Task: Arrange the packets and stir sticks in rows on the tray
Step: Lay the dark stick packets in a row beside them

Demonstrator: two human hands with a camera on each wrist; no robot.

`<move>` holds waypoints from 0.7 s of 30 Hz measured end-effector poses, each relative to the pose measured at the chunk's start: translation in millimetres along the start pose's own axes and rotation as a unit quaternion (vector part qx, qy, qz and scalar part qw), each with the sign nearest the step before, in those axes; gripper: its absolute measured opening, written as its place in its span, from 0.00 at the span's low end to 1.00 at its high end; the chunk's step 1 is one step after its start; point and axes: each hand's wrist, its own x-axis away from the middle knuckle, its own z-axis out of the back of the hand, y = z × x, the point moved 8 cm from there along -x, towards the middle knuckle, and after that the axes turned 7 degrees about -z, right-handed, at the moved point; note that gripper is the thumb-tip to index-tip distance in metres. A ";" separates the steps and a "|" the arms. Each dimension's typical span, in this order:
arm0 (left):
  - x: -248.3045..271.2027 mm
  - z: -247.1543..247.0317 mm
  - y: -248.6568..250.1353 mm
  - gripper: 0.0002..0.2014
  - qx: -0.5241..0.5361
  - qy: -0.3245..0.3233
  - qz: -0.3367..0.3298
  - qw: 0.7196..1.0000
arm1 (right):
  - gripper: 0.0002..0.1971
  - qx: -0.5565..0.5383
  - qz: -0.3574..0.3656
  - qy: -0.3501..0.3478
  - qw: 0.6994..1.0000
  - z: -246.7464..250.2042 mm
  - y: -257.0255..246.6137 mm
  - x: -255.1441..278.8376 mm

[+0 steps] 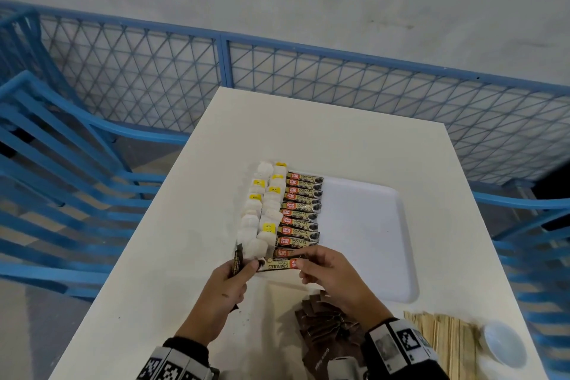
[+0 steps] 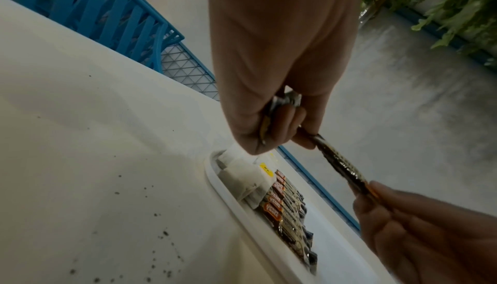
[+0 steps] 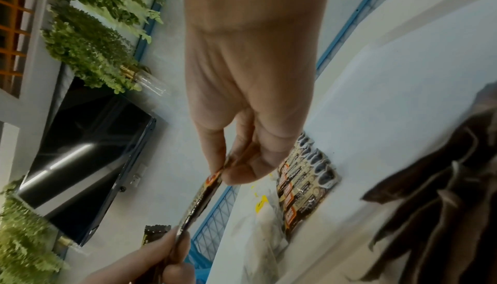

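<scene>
A white tray (image 1: 370, 225) lies on the table with two rows of white tea bags (image 1: 262, 210) at its left and a row of coffee stick packets (image 1: 300, 213) beside them. Both hands hold one coffee packet (image 1: 279, 265) over the tray's near left corner. My left hand (image 1: 243, 268) pinches its left end and also grips spare dark packets (image 1: 238, 259). My right hand (image 1: 303, 265) pinches its right end. In the left wrist view the held packet (image 2: 341, 167) spans between the hands; in the right wrist view the packet (image 3: 200, 201) runs down from my thumb.
A pile of brown packets (image 1: 327, 327) lies near the table's front edge. Wooden stir sticks (image 1: 441, 339) and a small white cup (image 1: 504, 342) sit at the front right. Blue chairs (image 1: 61, 163) and a blue mesh fence (image 1: 277, 77) surround the table.
</scene>
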 end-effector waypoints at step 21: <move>8.1 -28.9 -1.0 0.17 0.175 -0.085 0.126 0.973 | 0.15 0.048 -0.015 0.058 0.997 23.3 0.6 -5.4</move>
